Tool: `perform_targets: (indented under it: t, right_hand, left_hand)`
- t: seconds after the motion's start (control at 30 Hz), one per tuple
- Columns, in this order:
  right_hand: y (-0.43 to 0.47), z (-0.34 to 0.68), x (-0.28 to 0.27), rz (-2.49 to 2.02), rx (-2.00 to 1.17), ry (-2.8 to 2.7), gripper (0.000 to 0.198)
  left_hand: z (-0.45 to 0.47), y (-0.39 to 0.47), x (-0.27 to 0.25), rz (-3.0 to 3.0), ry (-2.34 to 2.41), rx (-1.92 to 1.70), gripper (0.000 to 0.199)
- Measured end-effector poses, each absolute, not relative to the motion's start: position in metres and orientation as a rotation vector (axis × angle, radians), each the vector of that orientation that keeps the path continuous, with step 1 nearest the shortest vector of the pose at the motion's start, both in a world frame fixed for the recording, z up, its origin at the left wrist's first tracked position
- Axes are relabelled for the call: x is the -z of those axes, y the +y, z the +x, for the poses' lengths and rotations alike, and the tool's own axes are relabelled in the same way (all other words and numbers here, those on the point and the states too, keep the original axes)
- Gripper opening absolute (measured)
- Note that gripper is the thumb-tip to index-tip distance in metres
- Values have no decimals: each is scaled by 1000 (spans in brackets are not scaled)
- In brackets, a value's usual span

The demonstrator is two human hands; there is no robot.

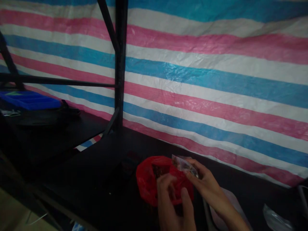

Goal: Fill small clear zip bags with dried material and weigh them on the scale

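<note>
A red plastic bag (146,186) lies with its mouth open on the black surface, some small dark things showing inside. My left hand (170,202) is over the near side of this bag, thumb and fingers apart and slightly blurred, and nothing shows between them. Pinched in my right hand (204,179), above the bag's right side, is a small clear zip bag (184,165). It has small contents that I cannot make out.
Beside my right forearm lies a pale, translucent tray-like thing (228,205), partly hidden. A clear plastic bag (276,219) is farther right. A blue tray (31,100) stands on the left shelf. Behind rise a black metal post (119,64) and striped sheeting (211,83).
</note>
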State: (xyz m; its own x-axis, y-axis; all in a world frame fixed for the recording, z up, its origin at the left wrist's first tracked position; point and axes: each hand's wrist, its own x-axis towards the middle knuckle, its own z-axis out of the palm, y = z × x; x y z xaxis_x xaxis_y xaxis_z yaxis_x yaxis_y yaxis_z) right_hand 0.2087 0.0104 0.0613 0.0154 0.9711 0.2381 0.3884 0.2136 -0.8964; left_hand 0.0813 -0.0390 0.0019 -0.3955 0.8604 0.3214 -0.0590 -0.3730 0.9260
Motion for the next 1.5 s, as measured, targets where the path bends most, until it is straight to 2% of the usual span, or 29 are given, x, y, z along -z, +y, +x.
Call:
perform_targets:
  t: [0.1,0.17,0.27,0.37,0.43,0.57,0.7,0.8,1.03,1.23,1.3,1.43,1.5]
  right_hand:
    - [-10,206,-72,-1270,-875,-1482,46]
    - [-24,202,-77,-1235,-931,-1496,44]
    - [-46,202,-79,-1258,-926,-1541,42]
    - [-68,221,-80,-1369,-888,-1558,53]
    - [-83,239,-82,-1444,-774,-1551,53]
    - [-100,260,-87,-1532,-457,-1476,27]
    - [-97,252,-80,-1557,-340,-1388,16]
    - [-92,251,-72,-1569,-258,-1337,18]
    - [-90,254,-66,-1538,-314,-1341,18]
    - [-83,255,-66,-1590,-251,-1270,21]
    - [-82,260,-69,-1600,-258,-1242,25]
    - [-84,272,-77,-1611,-342,-1283,27]
    - [-86,274,-80,-1623,-393,-1303,28]
  left_hand:
    - [85,-23,-16,1175,1073,-1676,54]
    - [88,-17,-20,1246,930,-1564,64]
    - [95,-15,-23,1319,791,-1570,48]
    - [103,-17,-23,1411,710,-1568,37]
    - [108,-19,-20,1515,683,-1534,42]
    - [117,-19,-8,1752,734,-1452,57]
    - [127,-18,-4,1905,782,-1410,63]
    - [132,-18,-5,1966,800,-1396,65]
    - [138,-21,-3,2056,937,-1365,69]
    - [142,-21,-3,1948,938,-1377,71]
    - [142,-21,-7,1813,859,-1399,68]
    - [140,-18,-14,1515,708,-1273,40]
    - [139,-15,-16,1466,682,-1205,34]
